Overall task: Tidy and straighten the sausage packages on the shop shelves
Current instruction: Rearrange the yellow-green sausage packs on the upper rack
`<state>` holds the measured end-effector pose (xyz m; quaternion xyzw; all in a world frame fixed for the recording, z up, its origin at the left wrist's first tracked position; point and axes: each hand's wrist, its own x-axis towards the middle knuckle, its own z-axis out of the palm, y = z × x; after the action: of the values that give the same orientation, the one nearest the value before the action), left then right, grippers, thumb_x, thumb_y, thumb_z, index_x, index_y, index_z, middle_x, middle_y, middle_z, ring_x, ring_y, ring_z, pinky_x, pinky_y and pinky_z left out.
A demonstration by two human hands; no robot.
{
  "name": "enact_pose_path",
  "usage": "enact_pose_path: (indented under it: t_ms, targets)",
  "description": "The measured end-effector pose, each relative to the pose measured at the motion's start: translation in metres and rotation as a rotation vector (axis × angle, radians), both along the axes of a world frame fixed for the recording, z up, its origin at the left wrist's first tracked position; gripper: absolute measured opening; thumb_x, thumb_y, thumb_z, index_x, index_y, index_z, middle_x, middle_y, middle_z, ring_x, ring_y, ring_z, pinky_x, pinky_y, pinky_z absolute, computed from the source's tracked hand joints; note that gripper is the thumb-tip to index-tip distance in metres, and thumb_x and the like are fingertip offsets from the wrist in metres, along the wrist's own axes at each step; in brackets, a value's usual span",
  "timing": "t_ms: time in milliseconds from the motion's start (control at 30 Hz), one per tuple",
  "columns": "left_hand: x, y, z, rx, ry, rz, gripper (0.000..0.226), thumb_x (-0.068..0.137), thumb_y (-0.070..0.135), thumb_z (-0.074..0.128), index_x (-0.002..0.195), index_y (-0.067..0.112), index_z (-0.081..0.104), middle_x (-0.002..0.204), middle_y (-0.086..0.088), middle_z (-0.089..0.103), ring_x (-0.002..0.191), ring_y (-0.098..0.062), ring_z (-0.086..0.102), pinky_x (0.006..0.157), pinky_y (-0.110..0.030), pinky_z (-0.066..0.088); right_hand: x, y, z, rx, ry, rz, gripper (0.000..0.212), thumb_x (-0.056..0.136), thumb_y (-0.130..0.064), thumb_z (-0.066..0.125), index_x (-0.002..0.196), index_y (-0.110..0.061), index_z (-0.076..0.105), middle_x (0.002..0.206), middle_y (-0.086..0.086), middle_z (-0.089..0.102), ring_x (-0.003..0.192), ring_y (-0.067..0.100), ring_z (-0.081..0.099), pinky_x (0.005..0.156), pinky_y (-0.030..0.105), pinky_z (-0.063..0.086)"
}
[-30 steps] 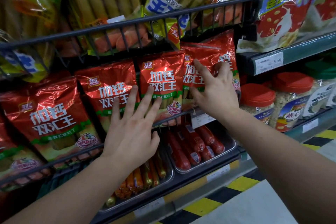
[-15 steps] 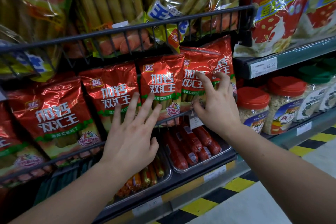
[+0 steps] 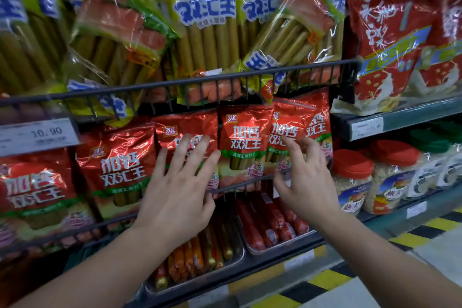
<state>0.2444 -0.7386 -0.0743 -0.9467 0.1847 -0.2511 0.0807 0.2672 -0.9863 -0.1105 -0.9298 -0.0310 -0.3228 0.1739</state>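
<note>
Wire rail (image 3: 237, 184) crosses the red packages (image 3: 246, 142) low; above it, seemingly open.

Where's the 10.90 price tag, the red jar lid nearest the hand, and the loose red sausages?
10.90 price tag (image 3: 37, 135): head view, its white face.
nearest red jar lid (image 3: 351, 164): head view, lid's front side.
loose red sausages (image 3: 265, 223): head view, a middle sausage.

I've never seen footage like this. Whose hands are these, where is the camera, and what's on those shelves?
There is no machine here. A person wears a camera on the head, so you look down along their own arms. The left hand is spread flat over a red pack. The right hand, fingers loosely bent, reaches at the next packs. Neither hand holds anything. Yellow packs sit jumbled in the rack above, loose sausages lie below, and jars stand to the right.
</note>
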Motion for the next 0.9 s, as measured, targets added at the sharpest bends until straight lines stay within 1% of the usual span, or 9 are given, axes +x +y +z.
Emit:
enact_pose_path:
  t_ms: [167, 267, 367, 467, 567, 667, 733, 800, 900]
  targets:
    - [-0.005, 0.016, 0.024, -0.021, -0.057, -0.008, 0.074, 0.079, 0.043, 0.063, 0.147, 0.021, 0.041, 0.157, -0.006, 0.033, 0.146, -0.032, 0.025, 0.112, -0.059, 0.032, -0.007, 0.017, 0.025, -0.025, -0.071, 0.047, 0.066, 0.085, -0.031, 0.067, 0.144, -0.020, 0.040, 0.135, 0.011, 0.040, 0.123, 0.029, 0.042, 0.089, 0.044, 0.051]
    - [-0.008, 0.023, 0.045, -0.054, -0.096, -0.037, 0.073, 0.080, 0.042, 0.057, 0.147, 0.021, 0.040, 0.156, -0.005, 0.034, 0.145, -0.031, 0.027, 0.112, -0.055, 0.034, -0.010, 0.026, 0.049, -0.044, -0.163, 0.068, 0.060, 0.082, -0.027, 0.070, 0.135, -0.012, 0.048, 0.129, 0.011, 0.045, 0.118, 0.029, 0.047, 0.091, 0.044, 0.050]
    - [-0.010, 0.027, 0.070, -0.098, -0.163, -0.078, 0.070, 0.079, 0.039, 0.055, 0.145, 0.020, 0.044, 0.152, -0.005, 0.039, 0.142, -0.031, 0.033, 0.111, -0.052, 0.036, -0.011, 0.032, 0.079, -0.042, -0.267, 0.058, 0.054, 0.081, -0.025, 0.072, 0.129, -0.009, 0.053, 0.124, 0.010, 0.049, 0.114, 0.026, 0.049, 0.091, 0.039, 0.047]
    - [-0.010, 0.023, 0.093, -0.113, -0.230, -0.107, 0.068, 0.079, 0.039, 0.056, 0.144, 0.020, 0.046, 0.150, -0.005, 0.041, 0.140, -0.031, 0.034, 0.112, -0.047, 0.029, -0.011, 0.030, 0.109, -0.014, -0.331, 0.051, 0.052, 0.082, -0.024, 0.071, 0.128, -0.009, 0.053, 0.123, 0.011, 0.050, 0.112, 0.027, 0.048, 0.090, 0.040, 0.046]
    - [-0.008, 0.016, 0.115, -0.126, -0.287, -0.128, 0.067, 0.078, 0.039, 0.056, 0.142, 0.020, 0.048, 0.149, -0.006, 0.043, 0.139, -0.033, 0.035, 0.112, -0.049, 0.025, -0.008, 0.023, 0.136, 0.065, -0.326, 0.013, 0.054, 0.086, -0.027, 0.068, 0.133, -0.010, 0.047, 0.127, 0.010, 0.049, 0.118, 0.028, 0.048, 0.089, 0.038, 0.047]
    - [-0.005, 0.012, 0.137, -0.127, -0.330, -0.116, 0.066, 0.079, 0.039, 0.055, 0.141, 0.019, 0.049, 0.149, -0.007, 0.042, 0.140, -0.033, 0.034, 0.112, -0.054, 0.027, -0.004, 0.019, 0.159, 0.168, -0.283, -0.021, 0.067, 0.089, -0.037, 0.064, 0.145, -0.017, 0.033, 0.139, 0.006, 0.043, 0.127, 0.022, 0.043, 0.090, 0.032, 0.042]
    - [-0.001, 0.014, 0.151, -0.134, -0.332, -0.074, 0.066, 0.078, 0.041, 0.054, 0.141, 0.020, 0.049, 0.148, -0.007, 0.042, 0.139, -0.033, 0.034, 0.112, -0.056, 0.028, 0.001, 0.018, 0.172, 0.247, -0.236, -0.021, 0.078, 0.090, -0.045, 0.062, 0.152, -0.024, 0.020, 0.148, 0.004, 0.035, 0.133, 0.021, 0.039, 0.092, 0.035, 0.043]
    - [0.004, 0.023, 0.160, -0.124, -0.317, -0.026, 0.067, 0.078, 0.042, 0.053, 0.142, 0.020, 0.047, 0.147, -0.007, 0.042, 0.139, -0.032, 0.034, 0.113, -0.057, 0.028, 0.008, 0.020, 0.181, 0.313, -0.191, -0.018, 0.084, 0.090, -0.051, 0.060, 0.154, -0.031, 0.011, 0.153, 0.003, 0.028, 0.133, 0.024, 0.041, 0.092, 0.040, 0.047]
    - [0.013, 0.042, 0.165, -0.074, -0.319, 0.008, 0.066, 0.079, 0.041, 0.053, 0.141, 0.018, 0.047, 0.145, -0.010, 0.045, 0.139, -0.032, 0.034, 0.115, -0.060, 0.023, 0.019, 0.026, 0.185, 0.348, -0.177, -0.066, 0.087, 0.086, -0.059, 0.060, 0.152, -0.039, 0.007, 0.152, 0.005, 0.020, 0.129, 0.033, 0.044, 0.090, 0.046, 0.052]
